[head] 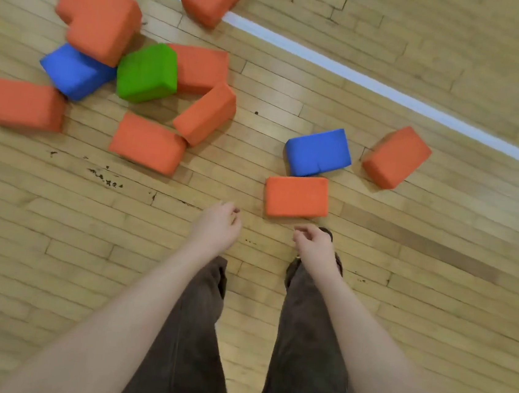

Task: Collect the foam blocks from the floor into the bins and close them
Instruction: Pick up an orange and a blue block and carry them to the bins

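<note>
Foam blocks lie scattered over the wooden floor (400, 307), none of them in either hand. At the far left an orange block (21, 104) rests flat, with a blue block (72, 72) just beside it, partly under a large notched orange block (99, 21). A green block (148, 72) touches that pile, and a tilted orange block (206, 112) leans against a flat orange one (148, 143) (the edges here are blurred). Lower down, the left hand (218, 227) hangs with loosely curled fingers, holding nothing. Just beside it the right hand (314, 245), equally relaxed and empty, hovers near the nearest orange block (296, 195), which touches a blue block (319, 151) behind it. Farther right a lone orange block (396, 158) sits near the white line (391, 90). Brown trousers (306, 345) show below.
</note>
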### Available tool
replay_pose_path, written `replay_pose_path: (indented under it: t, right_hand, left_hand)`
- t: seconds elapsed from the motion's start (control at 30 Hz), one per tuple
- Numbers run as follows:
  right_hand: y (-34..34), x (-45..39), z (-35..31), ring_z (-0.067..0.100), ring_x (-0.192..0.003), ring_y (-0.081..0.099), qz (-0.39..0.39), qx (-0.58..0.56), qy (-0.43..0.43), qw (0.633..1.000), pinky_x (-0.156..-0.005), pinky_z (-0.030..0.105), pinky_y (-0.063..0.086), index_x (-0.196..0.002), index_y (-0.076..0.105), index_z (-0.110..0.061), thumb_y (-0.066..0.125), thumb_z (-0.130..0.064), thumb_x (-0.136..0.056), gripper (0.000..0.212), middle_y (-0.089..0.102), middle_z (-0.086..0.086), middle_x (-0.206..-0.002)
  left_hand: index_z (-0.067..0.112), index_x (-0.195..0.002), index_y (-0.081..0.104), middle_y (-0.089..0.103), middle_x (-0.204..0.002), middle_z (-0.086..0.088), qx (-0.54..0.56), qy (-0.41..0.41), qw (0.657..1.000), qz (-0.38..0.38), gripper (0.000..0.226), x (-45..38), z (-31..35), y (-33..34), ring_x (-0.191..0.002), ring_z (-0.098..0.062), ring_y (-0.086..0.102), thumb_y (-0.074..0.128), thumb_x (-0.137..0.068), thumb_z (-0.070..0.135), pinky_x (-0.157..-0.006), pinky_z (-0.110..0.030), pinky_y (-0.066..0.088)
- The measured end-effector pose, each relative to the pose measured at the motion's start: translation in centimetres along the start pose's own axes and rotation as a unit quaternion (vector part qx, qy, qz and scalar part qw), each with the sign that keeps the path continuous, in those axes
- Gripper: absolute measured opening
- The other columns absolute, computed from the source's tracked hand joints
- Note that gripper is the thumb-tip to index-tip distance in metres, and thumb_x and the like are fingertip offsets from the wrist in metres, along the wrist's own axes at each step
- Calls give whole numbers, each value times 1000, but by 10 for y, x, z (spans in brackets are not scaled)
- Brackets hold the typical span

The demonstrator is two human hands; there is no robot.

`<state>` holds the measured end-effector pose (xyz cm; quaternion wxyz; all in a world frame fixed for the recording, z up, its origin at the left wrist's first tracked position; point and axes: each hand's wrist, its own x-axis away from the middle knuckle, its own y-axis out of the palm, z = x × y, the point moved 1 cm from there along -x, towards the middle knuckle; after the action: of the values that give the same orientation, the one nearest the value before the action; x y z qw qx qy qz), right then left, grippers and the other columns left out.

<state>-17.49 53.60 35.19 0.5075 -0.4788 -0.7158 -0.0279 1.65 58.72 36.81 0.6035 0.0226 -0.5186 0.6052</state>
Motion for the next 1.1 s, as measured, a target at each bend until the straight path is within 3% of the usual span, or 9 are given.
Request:
replay_pose_path:
  t: [0.27,0.4,0.53,0.67,0.77,0.87,0.97,1.03,1.1]
  right_hand:
    - [22,-249,78,30,-125,38,-8,256,-102,961,-100,44,37,-137,45,-23,55,-24,-87,51,42,6,-139]
    - [32,-333,126,30,-142,9,-37,375,-90,922,-108,59,17,-146,26,-36,65,-41,-82,75,9,-1,-158]
    - [46,-382,172,36,-142,-19,-66,432,-92,895,-106,68,-2,-147,-2,-45,77,-49,-66,113,-28,-3,-154]
    - [53,-398,200,34,-139,-29,-54,423,-106,898,-103,72,6,-143,-15,-48,83,-43,-62,127,-37,-6,-149]
    - [64,-396,206,37,-139,-25,-6,414,-133,901,-104,73,13,-145,-14,-44,78,-38,-69,119,-31,-3,-152]
    - [61,-392,213,35,-143,-12,25,427,-176,887,-106,65,19,-148,2,-43,72,-41,-75,101,-17,-2,-158]
    - [57,-388,219,29,-143,10,76,342,-231,908,-103,59,33,-142,37,-35,67,-39,-82,67,13,-3,-158]
    - [62,-386,218,27,-144,3,50,331,-215,917,-108,56,29,-144,32,-37,68,-44,-80,74,5,-5,-159]
    - [71,-385,218,28,-144,-10,10,383,-193,904,-114,55,17,-147,14,-43,70,-51,-76,91,-12,-7,-158]
  left_hand:
    - [22,-140,40,35,-145,-4,-127,61,989,-41,50,-211,0,140,-127,-30,35,45,-93,39,-104,-43,35]
    - [29,-147,25,17,-155,-3,-196,85,974,-77,68,-285,-13,208,-135,-37,25,50,-88,53,-107,-45,29]
    - [34,-149,12,-4,-158,0,-281,128,943,-126,85,-326,-39,261,-141,-41,1,55,-81,62,-110,-55,17]
    - [36,-149,0,-18,-156,1,-334,149,921,-136,105,-341,-57,292,-138,-45,-17,61,-70,70,-107,-67,9]
    - [36,-148,-7,-25,-154,0,-341,152,921,-108,117,-341,-63,306,-137,-46,-21,67,-64,69,-104,-70,7]
    - [39,-147,-7,-28,-153,2,-340,159,924,-79,112,-341,-69,309,-137,-48,-18,69,-69,61,-104,-71,9]
    - [41,-147,-2,-25,-154,6,-299,170,936,-69,100,-343,-84,303,-135,-49,12,68,-76,51,-103,-59,30]
    - [38,-148,3,-21,-156,5,-287,203,935,-52,92,-341,-95,297,-124,-40,33,64,-81,48,-90,-44,46]
    - [35,-149,7,-16,-157,4,-289,225,930,-37,87,-341,-102,295,-119,-36,37,61,-82,51,-86,-40,48]
